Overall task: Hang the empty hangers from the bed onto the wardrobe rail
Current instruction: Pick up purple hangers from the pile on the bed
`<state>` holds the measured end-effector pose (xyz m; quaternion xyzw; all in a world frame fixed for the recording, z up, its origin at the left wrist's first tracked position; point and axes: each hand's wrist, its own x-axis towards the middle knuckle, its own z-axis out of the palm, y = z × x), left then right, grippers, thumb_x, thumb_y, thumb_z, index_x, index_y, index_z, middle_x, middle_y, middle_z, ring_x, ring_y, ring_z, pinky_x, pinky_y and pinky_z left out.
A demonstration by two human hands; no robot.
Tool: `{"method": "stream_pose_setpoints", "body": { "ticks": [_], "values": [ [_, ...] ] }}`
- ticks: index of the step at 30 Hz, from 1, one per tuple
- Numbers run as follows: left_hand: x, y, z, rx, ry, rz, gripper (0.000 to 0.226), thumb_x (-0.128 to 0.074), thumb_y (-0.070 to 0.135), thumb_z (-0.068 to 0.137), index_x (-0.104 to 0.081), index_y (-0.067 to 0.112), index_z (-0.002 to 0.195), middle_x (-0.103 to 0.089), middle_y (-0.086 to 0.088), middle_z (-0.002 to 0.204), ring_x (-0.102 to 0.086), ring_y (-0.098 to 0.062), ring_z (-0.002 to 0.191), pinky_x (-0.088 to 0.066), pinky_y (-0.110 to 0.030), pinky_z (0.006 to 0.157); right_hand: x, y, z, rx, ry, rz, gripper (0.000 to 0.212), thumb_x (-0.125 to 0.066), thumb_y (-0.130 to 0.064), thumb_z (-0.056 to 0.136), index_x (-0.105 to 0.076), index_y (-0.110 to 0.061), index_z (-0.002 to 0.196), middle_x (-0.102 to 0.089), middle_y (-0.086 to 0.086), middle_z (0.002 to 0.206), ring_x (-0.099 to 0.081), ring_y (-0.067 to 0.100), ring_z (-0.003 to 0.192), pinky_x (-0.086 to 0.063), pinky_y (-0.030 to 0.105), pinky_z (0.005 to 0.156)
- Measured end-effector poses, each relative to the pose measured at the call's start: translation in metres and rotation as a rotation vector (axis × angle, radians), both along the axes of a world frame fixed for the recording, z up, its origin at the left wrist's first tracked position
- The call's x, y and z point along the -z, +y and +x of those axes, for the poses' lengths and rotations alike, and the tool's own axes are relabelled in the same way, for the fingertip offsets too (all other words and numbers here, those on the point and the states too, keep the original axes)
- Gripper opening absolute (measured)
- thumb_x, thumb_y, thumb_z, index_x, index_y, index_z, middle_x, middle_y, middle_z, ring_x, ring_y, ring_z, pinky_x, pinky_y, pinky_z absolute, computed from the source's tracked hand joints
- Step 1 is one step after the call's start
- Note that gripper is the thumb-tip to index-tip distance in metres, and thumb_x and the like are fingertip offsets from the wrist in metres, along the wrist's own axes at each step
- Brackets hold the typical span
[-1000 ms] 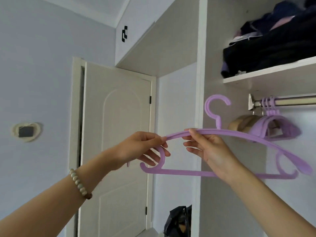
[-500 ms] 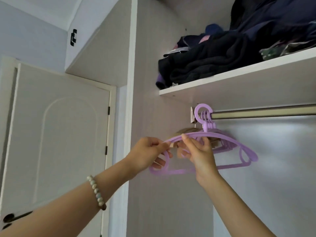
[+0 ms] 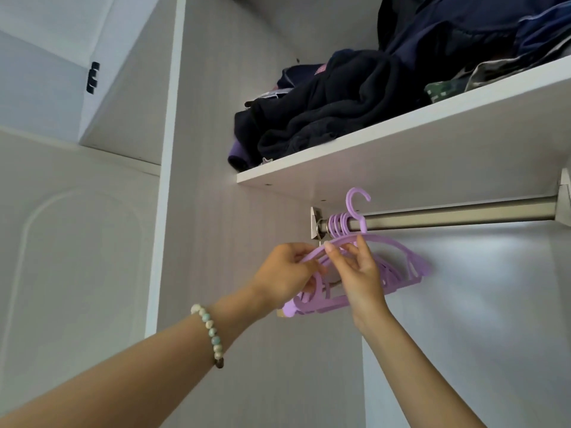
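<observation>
I hold a purple plastic hanger (image 3: 387, 242) with both hands just below the metal wardrobe rail (image 3: 448, 215). Its hook (image 3: 355, 200) stands above the rail, in front of it, not resting on it. My left hand (image 3: 285, 273) pinches the hanger's left arm. My right hand (image 3: 358, 273) pinches the top bar near the neck. Several purple hangers (image 3: 338, 225) hang bunched at the rail's left end, right behind the one I hold, their bodies partly hidden by my hands.
A white shelf (image 3: 401, 156) sits just above the rail, piled with dark folded clothes (image 3: 340, 109). The wardrobe's left side panel (image 3: 216, 211) is close to the hangers. The rail runs bare to its right bracket (image 3: 564, 196). A closed door (image 3: 77, 257) is on the left.
I have carried the hanger up and rightward into the wardrobe; its hook has risen from below rail level to above the rail beside the hung hangers. Both hands keep their grip.
</observation>
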<state>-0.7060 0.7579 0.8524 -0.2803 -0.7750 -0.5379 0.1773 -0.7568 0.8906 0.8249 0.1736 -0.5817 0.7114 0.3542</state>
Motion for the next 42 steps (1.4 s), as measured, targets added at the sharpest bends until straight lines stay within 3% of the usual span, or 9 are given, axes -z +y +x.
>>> {"method": "stream_pose_setpoints", "body": {
  "ticks": [5,8,12,17,24,30,35,39,42],
  "values": [
    [-0.007,0.031,-0.019,-0.011,0.039,-0.024,0.022,-0.052,0.008,0.091,-0.069,0.015,0.102,-0.061,-0.003,0.072,-0.051,-0.008,0.053,-0.042,-0.012,0.051,-0.007,0.019,-0.020,-0.008,-0.069,-0.020,0.105,-0.078,-0.065,0.048,-0.044,-0.020,0.137,-0.064,0.007,0.117,-0.064,0.020,0.106,-0.049,0.044,0.097],
    [-0.005,0.041,-0.032,-0.063,0.010,-0.041,0.026,-0.048,0.014,0.090,-0.069,0.016,0.106,-0.058,-0.001,0.066,-0.056,-0.010,0.056,-0.047,-0.014,0.054,-0.004,0.028,-0.036,0.001,-0.116,0.004,0.120,-0.075,-0.079,0.031,-0.047,-0.025,0.134,-0.067,0.003,0.113,-0.062,0.021,0.108,-0.047,0.047,0.099],
    [0.004,0.045,-0.051,-0.163,0.037,-0.105,0.042,-0.043,0.036,0.067,-0.069,0.036,0.101,-0.063,0.006,0.084,-0.049,-0.038,0.118,-0.040,-0.048,0.104,-0.001,0.031,-0.040,0.000,-0.178,0.064,0.093,-0.076,-0.063,0.054,-0.048,-0.024,0.133,-0.065,0.003,0.114,-0.059,0.022,0.112,-0.046,0.042,0.098],
    [0.008,0.048,-0.056,-0.241,0.040,-0.142,0.057,-0.042,0.045,0.067,-0.063,0.033,0.118,-0.062,0.004,0.121,-0.044,-0.028,0.125,-0.036,-0.043,0.107,0.002,0.032,-0.049,-0.027,-0.212,0.087,0.107,-0.076,-0.066,0.046,-0.042,-0.024,0.139,-0.063,0.004,0.120,-0.057,0.023,0.114,-0.044,0.047,0.102],
    [0.020,0.042,-0.067,-0.261,-0.033,-0.168,0.041,-0.045,0.028,0.088,-0.055,0.036,0.127,-0.062,-0.008,0.117,-0.044,-0.034,0.122,-0.039,-0.044,0.105,0.017,0.037,-0.054,-0.033,-0.205,0.141,0.052,-0.071,-0.041,0.078,-0.055,-0.028,0.125,-0.060,0.003,0.117,-0.056,0.023,0.113,-0.045,0.036,0.092],
    [0.023,0.022,-0.054,-0.265,0.032,-0.190,0.049,-0.050,0.040,0.090,-0.043,0.030,0.137,-0.052,-0.001,0.134,-0.043,-0.027,0.128,-0.034,-0.035,0.109,0.022,0.033,-0.042,0.022,-0.163,0.120,0.066,-0.062,-0.041,0.086,-0.032,-0.032,0.144,-0.044,-0.001,0.135,-0.044,0.019,0.124,-0.037,0.032,0.087],
    [0.018,-0.010,-0.039,-0.220,0.128,-0.105,0.053,-0.054,0.037,0.090,-0.040,0.022,0.140,-0.048,0.000,0.138,-0.049,-0.023,0.126,-0.037,-0.032,0.107,0.014,0.014,-0.023,0.148,-0.078,0.172,0.063,-0.060,-0.038,0.088,-0.030,-0.034,0.144,-0.037,-0.003,0.147,-0.035,0.018,0.135,-0.032,0.041,0.110],
    [0.011,-0.050,-0.021,-0.279,0.229,-0.059,0.045,-0.050,0.028,0.095,-0.042,0.021,0.138,-0.048,0.002,0.135,-0.052,0.008,0.106,-0.036,-0.009,0.087,0.000,-0.016,0.001,0.156,0.037,0.227,0.058,-0.058,-0.029,0.091,-0.032,-0.028,0.144,-0.029,-0.004,0.151,-0.029,0.014,0.138,-0.027,0.031,0.111],
    [0.005,-0.089,-0.002,-0.329,0.273,0.000,0.041,-0.050,0.031,0.095,-0.045,0.024,0.135,-0.050,0.007,0.133,-0.047,-0.007,0.119,-0.038,-0.021,0.095,-0.010,-0.046,0.018,0.143,0.085,0.274,0.056,-0.057,-0.030,0.092,-0.034,-0.027,0.143,-0.028,-0.007,0.152,-0.026,0.010,0.139,-0.023,0.023,0.105]
  ]
}}
